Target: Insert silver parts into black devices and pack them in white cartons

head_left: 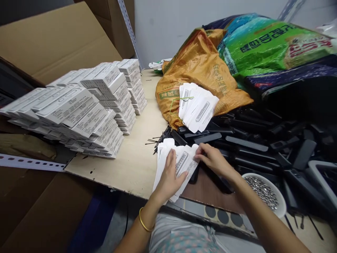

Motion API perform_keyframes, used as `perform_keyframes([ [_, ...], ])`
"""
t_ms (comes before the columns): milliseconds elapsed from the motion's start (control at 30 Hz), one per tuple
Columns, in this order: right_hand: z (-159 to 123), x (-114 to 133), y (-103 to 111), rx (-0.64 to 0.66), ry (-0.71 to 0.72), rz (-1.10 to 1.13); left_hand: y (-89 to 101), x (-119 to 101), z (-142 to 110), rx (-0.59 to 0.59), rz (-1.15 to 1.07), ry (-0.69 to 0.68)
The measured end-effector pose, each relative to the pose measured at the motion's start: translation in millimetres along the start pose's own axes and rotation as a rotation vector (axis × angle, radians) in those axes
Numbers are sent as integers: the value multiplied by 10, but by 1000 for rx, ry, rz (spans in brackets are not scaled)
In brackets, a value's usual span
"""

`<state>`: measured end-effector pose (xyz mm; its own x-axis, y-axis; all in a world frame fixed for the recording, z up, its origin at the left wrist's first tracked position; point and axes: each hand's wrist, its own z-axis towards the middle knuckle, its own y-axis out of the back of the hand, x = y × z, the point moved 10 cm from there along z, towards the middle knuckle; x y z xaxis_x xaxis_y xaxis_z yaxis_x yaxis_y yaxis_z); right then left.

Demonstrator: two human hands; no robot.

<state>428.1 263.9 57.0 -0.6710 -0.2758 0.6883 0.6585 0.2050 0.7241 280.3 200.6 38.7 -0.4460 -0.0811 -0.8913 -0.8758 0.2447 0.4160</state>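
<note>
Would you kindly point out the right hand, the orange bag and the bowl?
Right hand (215,160): head view, back of the hand.
Orange bag (195,65): head view, its front.
Bowl (282,206): head view, its white rim.

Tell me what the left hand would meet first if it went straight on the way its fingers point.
Past the white cartons under it, the left hand would probably meet the black piece just beyond their far edge, though depth is unclear.

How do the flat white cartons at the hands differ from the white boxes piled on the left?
The flat cartons are thin, while the piled boxes are formed into blocks. The left hand rests on the flat cartons; no hand touches the piled boxes. Both are white with dark print.
</note>
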Motion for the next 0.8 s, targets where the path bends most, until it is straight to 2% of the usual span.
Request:
perform_keyframes([
  [67, -141, 49, 223, -84, 72, 207, -227, -149, -37, 223, -270, 23],
  [133, -266, 62, 331, -105, 112, 456, -595, -250, -157, 472, -619, 141],
  [167, -318, 47, 347, -97, 117, 588, -765, -289, -223, 550, -784, 205],
  [233, -414, -6, 362, -81, 120, 835, -1020, -314, -307, 587, -1029, 295],
  [333, -554, -107, 382, -80, 140, 1061, -1231, -266, -367, 576, -1128, 345],
  [400, -636, -199, 366, -125, 98, 1107, -1238, -258, -355, 570, -1108, 317],
  [500, -780, -409, 292, -350, -143, 1029, -1072, -291, -248, 474, -1034, 196],
  [600, -938, -418, 146, -511, -331, 905, -932, -318, -165, 358, -896, 86],
  [733, -966, -267, -152, -415, -397, 1008, -899, -273, -149, 254, -827, 67],
  [800, -1013, -262, -157, -444, -420, 1050, -915, -218, -161, 243, -815, 120],
])
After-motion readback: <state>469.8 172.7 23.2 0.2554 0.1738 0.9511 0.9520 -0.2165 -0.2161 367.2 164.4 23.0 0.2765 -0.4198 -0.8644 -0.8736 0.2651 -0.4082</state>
